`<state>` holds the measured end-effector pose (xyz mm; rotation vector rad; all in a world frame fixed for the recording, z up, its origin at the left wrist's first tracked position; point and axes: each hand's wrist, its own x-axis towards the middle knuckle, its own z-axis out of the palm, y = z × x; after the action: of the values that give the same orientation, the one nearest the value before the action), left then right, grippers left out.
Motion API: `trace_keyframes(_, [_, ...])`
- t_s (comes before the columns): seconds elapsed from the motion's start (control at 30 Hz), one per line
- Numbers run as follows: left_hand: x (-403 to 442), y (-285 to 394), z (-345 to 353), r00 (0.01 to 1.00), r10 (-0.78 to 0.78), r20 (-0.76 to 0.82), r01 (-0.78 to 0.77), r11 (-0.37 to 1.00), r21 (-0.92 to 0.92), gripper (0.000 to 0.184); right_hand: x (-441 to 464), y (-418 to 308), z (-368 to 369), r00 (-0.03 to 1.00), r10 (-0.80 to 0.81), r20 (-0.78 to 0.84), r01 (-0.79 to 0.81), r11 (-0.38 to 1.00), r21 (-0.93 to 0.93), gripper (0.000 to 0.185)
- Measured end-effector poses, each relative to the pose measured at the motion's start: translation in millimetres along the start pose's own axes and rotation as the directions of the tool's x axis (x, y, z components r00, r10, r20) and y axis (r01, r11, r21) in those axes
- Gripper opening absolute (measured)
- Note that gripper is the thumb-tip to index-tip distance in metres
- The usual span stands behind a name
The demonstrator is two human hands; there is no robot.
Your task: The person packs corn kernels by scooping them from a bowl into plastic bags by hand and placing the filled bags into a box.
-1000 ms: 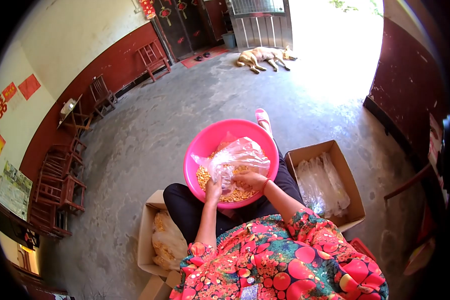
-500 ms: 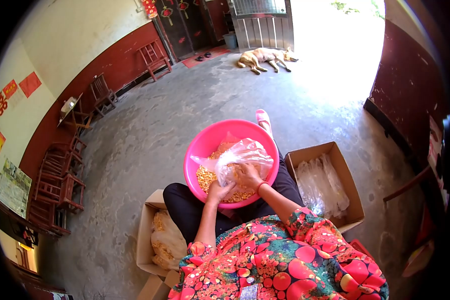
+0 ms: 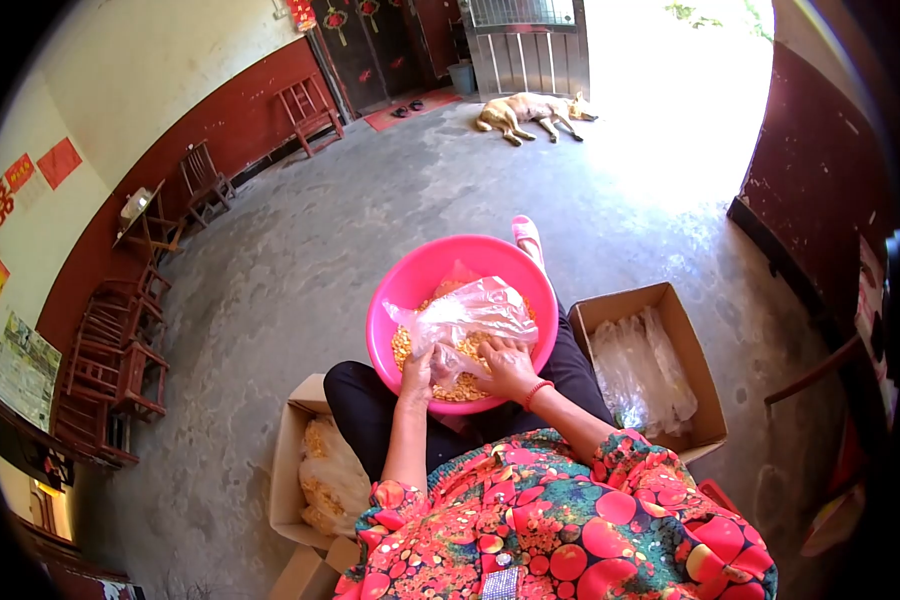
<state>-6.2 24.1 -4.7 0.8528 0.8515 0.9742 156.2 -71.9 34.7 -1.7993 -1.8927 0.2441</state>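
Note:
A pink basin point(image 3: 390, 270) rests on my lap, with yellow corn kernels point(image 3: 402, 347) in it. Over the kernels lies a clear plastic bag point(image 3: 475, 308), its mouth turned toward me. My left hand point(image 3: 417, 376) is closed on the near left edge of the bag. Beside the bag's mouth, my right hand point(image 3: 510, 372) lies palm down with its fingers stretched forward over kernels and film. Its fingertips are partly hidden, and a red band circles that wrist.
Right of my legs stands a cardboard box point(image 3: 705, 400) of clear plastic bags point(image 3: 642, 370). Another box point(image 3: 288, 470) at left holds filled bags point(image 3: 330, 480). A dog point(image 3: 532, 112) lies near the doorway. Wooden chairs point(image 3: 120, 340) line the left wall.
My right hand has drawn back toward me from inside the bag. My left hand has shifted slightly left, and the bag has sunk flatter over the kernels.

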Motion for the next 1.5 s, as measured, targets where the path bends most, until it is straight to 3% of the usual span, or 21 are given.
trace_keyframes(0.03, [3.2,-2.1,-4.2,0.999,-0.040,0.012,0.040,0.998,-0.055,0.014,0.0,0.9,-1.1,0.995,0.050,0.091,-0.041,0.994,-0.105,0.032])
trace_keyframes(0.13, [1.6,0.8,-4.0,0.997,-0.073,-0.001,0.072,0.990,-0.123,0.016,7.1,8.1,6.8,0.988,0.127,0.091,-0.108,0.977,-0.183,0.021])
trace_keyframes(0.2, [1.9,1.1,-6.6,0.996,-0.076,0.047,0.081,0.987,-0.139,0.017,10.9,12.6,9.6,0.995,0.087,0.045,-0.077,0.978,-0.195,0.017])
trace_keyframes(0.3, [-1.2,7.1,-5.2,0.991,-0.079,0.113,0.102,0.971,-0.217,0.022,12.4,14.3,5.6,0.984,0.117,0.138,-0.101,0.988,-0.116,0.015])
trace_keyframes(0.43, [-16.3,20.8,20.7,0.997,0.062,0.033,-0.051,0.959,-0.279,0.028,13.5,15.5,4.1,0.977,0.146,-0.157,-0.123,0.981,0.151,0.010])
trace_keyframes(0.5, [-20.7,21.9,22.2,0.998,0.035,0.052,-0.035,0.999,0.010,0.025,14.7,17.0,3.6,0.955,0.153,-0.253,-0.088,0.964,0.251,0.007])
trace_keyframes(0.53, [-20.6,20.0,23.1,0.998,0.035,0.052,-0.035,0.999,0.010,0.025,14.2,16.8,3.5,0.955,0.153,-0.252,-0.088,0.964,0.250,0.007])
trace_keyframes(0.6, [-19.4,15.1,24.8,0.990,0.094,0.108,-0.125,0.934,0.334,0.023,12.3,12.7,-0.5,0.944,0.125,-0.304,-0.037,0.959,0.280,0.007])
trace_keyframes(0.77, [-8.9,3.2,5.4,0.985,0.124,0.118,-0.139,0.982,0.127,0.019,17.8,22.5,-6.2,0.878,0.104,-0.468,0.012,0.971,0.238,0.008])
trace_keyframes(0.83, [-6.4,3.3,-2.3,0.988,0.053,0.146,-0.024,0.980,-0.199,0.013,19.6,27.4,-3.5,0.850,0.093,-0.519,0.042,0.969,0.242,0.010])
trace_keyframes(0.97, [-24.9,22.3,19.4,0.998,0.021,0.065,-0.007,0.978,-0.209,0.012,14.4,16.9,-7.7,0.854,0.016,-0.521,0.128,0.963,0.239,0.008])
trace_keyframes(1.0, [-26.3,22.0,21.2,0.992,0.018,0.128,-0.009,0.998,-0.067,0.011,11.9,15.0,-10.4,0.854,0.015,-0.520,0.129,0.963,0.238,0.008])
trace_keyframes(1.03, [-27.0,21.2,22.6,0.982,0.007,0.190,-0.022,0.997,0.077,0.011,8.2,13.0,-12.4,0.933,-0.029,-0.358,0.153,0.934,0.324,0.007])
trace_keyframes(1.07, [-26.6,18.5,22.5,0.982,0.008,0.190,-0.023,0.997,0.077,0.011,4.9,9.8,-13.9,0.978,-0.088,-0.187,0.159,0.898,0.410,0.007])
trace_keyframes(1.13, [-24.4,11.4,21.5,0.952,-0.021,0.307,-0.087,0.938,0.335,0.012,-3.3,1.9,-18.3,0.974,-0.212,-0.076,0.225,0.892,0.392,0.012])
trace_keyframes(1.2, [-23.3,9.5,21.6,0.957,-0.027,0.290,-0.073,0.942,0.327,0.008,-3.1,2.4,-7.9,0.931,-0.355,0.089,0.304,0.886,0.350,0.014])
trace_keyframes(1.33, [-19.0,-0.6,17.8,0.967,0.035,0.253,-0.133,0.913,0.385,0.012,7.6,9.8,26.2,0.915,-0.285,0.285,0.242,0.954,0.176,0.016])
trace_keyframes(1.37, [-16.8,-4.2,16.2,0.971,0.045,0.237,-0.144,0.895,0.422,0.016,15.5,1.0,10.1,0.802,-0.235,0.550,0.191,0.972,0.138,0.027])
trace_keyframes(1.4, [-15.3,-4.8,15.5,0.970,0.044,0.237,-0.144,0.895,0.422,0.016,17.0,9.7,28.0,0.802,-0.235,0.549,0.190,0.972,0.138,0.027])
trace_keyframes(1.47, [-12.0,-7.1,13.5,0.965,0.071,0.251,-0.177,0.885,0.431,0.022,20.3,25.4,66.1,0.909,-0.380,0.172,0.370,0.925,0.087,0.032])
trace_keyframes(1.5, [-8.4,-10.5,10.5,0.965,0.071,0.251,-0.177,0.885,0.430,0.022,21.2,29.6,70.8,0.909,-0.380,0.173,0.370,0.925,0.086,0.032])
